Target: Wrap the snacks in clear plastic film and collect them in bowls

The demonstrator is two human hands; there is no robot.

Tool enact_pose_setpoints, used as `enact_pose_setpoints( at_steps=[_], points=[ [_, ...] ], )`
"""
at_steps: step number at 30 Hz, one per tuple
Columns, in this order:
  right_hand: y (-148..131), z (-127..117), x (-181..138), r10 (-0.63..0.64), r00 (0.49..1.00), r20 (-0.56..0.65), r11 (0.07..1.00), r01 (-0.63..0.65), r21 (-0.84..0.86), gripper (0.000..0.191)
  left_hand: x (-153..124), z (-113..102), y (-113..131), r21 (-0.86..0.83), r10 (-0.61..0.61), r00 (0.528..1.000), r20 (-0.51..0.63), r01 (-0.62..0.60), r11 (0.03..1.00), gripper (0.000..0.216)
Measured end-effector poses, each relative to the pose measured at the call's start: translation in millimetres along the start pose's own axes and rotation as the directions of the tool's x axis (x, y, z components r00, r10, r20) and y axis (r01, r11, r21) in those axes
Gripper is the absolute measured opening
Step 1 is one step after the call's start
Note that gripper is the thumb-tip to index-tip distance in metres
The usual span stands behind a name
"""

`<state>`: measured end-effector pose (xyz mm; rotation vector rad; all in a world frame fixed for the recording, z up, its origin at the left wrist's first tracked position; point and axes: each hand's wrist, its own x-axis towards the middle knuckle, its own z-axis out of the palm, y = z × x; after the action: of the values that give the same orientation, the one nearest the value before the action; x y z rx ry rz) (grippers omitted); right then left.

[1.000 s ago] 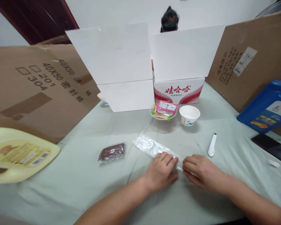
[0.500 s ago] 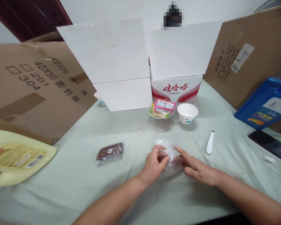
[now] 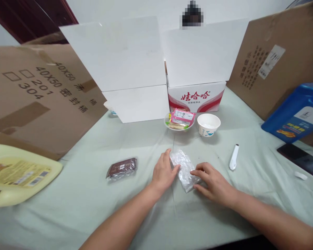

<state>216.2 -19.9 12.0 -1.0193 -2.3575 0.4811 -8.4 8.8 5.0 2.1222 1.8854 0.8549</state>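
A crinkled, see-through plastic bag [image 3: 184, 170] lies flattened on the cloth between my hands. My left hand [image 3: 163, 171] rests at its left edge, fingers stretched and thumb apart. On the right side of the bag, my right hand [image 3: 211, 180] touches it with bent, spread fingers; neither hand grips it. Left of my hands sits a dark brown packet [image 3: 122, 168] in clear wrapping. Off to the right lies a slim white tool with a dark tip [image 3: 233, 158].
Behind my hands stand a bowl of packaged items [image 3: 167, 125] and a white paper bowl [image 3: 209, 131]. White boxes [image 3: 135, 104] close off the back. A yellow jug [image 3: 21, 173] lies left; a blue bottle [image 3: 294, 114] and phone [image 3: 302, 161] lie right. Cardboard [image 3: 273, 59] flanks the table.
The plastic bag, bunched up between my fingers before, now lies flatter on the cloth. My left hand has shifted slightly left and opened, and my right hand's fingers now rest on the bag.
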Motion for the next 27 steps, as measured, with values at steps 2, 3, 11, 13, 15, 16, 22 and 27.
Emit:
enact_pose_setpoints(
  at_steps=[2,3,11,13,15,16,22,27],
  points=[
    [-1.3,-0.1,-1.1,-0.137,0.99,-0.046,0.977,0.127,-0.173,0.036,0.4,0.4,-4.3,0.041,0.115,0.991,-0.069,-0.112,0.993,0.041],
    [-1.7,0.2,-1.2,-0.192,0.981,-0.038,0.956,0.178,-0.232,0.036,0.4,0.7,-6.1,0.043,0.166,0.983,-0.078,-0.163,0.986,0.031],
    [3.0,7.8,2.3,-0.285,0.941,0.183,0.9,0.328,-0.286,0.016,1.6,1.8,-8.9,-0.059,0.366,0.93,-0.048,-0.368,0.928,0.013],
    [2.6,8.7,1.9,-0.316,0.931,0.182,0.888,0.358,-0.288,0.017,0.9,1.8,-6.7,-0.065,0.442,0.897,-0.022,-0.442,0.894,0.015],
    [0.7,9.3,1.4,-0.348,0.926,0.15,0.882,0.377,-0.282,0.018,-0.6,3.0,-4.7,-0.05,0.513,0.857,0.05,-0.511,0.858,0.015],
    [-0.3,9.4,1.2,-0.359,0.923,0.137,0.883,0.384,-0.271,0.019,-1.3,4.0,-4.1,-0.036,0.532,0.842,0.091,-0.531,0.847,0.015],
    [1.3,8.3,2.0,-0.313,0.933,0.175,0.926,0.341,-0.162,0.018,-2.4,8.6,-5.5,-0.019,0.548,0.814,0.191,-0.555,0.832,0.023],
    [-5.2,0.9,1.0,-0.398,0.909,0.123,0.883,0.416,-0.219,0.014,-3.8,6.8,-3.6,-0.162,0.599,0.778,0.191,-0.577,0.801,0.021]
  ],
)
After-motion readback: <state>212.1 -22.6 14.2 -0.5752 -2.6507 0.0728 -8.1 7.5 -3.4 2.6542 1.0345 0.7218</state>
